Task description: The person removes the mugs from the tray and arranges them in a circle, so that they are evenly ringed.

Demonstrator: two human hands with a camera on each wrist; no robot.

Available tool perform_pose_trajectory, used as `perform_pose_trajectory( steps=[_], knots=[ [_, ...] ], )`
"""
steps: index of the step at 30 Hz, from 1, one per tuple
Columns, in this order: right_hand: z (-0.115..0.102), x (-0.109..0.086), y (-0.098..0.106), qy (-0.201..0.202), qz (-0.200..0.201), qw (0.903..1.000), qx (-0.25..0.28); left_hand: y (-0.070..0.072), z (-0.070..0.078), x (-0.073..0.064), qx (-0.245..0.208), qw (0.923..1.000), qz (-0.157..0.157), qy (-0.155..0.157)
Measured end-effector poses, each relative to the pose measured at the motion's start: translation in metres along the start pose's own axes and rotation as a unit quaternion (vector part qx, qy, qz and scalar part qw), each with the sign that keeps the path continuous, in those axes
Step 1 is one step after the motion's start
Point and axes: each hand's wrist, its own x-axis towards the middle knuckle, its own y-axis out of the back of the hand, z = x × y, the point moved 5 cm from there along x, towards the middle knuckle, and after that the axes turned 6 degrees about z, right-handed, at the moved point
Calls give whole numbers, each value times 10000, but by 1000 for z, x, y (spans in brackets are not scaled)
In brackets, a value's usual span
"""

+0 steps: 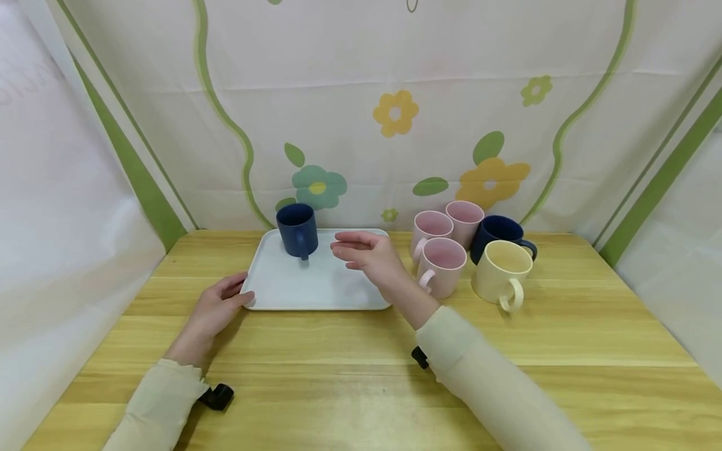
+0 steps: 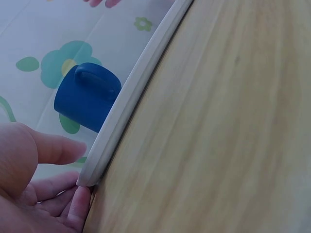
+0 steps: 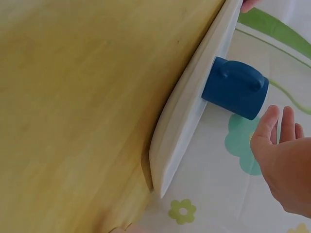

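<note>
A white tray [image 1: 333, 285] lies on the wooden table, and a dark blue mug [image 1: 297, 232] stands upright toward its back left, handle facing the front. At the tray's front left corner, my left hand [image 1: 217, 307] holds the edge, the thumb on the upper side and the fingers at the rim. In the left wrist view that tray corner [image 2: 99, 160] sits between thumb and fingers. My right hand [image 1: 375, 260] hovers above the right part of the tray, fingers extended and holding nothing. It is apart from the blue mug [image 3: 235, 87].
Right of the tray stand several mugs close together: a front pink mug [image 1: 442, 268], two pink ones behind it, a second dark blue mug [image 1: 496, 232] and a cream mug [image 1: 502, 272]. A flowered cloth [image 1: 338, 75] hangs behind the table [image 1: 333, 376].
</note>
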Motion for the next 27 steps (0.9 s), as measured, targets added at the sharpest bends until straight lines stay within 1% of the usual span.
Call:
perform_pose_trajectory(
  steps=[3,9,12,20,27],
  knots=[
    [3,9,-4,-21,1,10000,76,1,-1,0,44,10000,21,6],
    [11,24,-11,-352,-128,9982,479,1,-2,1,110,9999,41,-29],
    [14,29,-15,-429,-210,9972,567,1,-2,1,121,9999,47,-44],
    [21,39,-27,-513,-347,9969,476,0,-2,2,107,9999,36,-41],
    [28,48,-36,-480,-487,9976,118,0,-1,2,114,9999,68,-51]
  ],
)
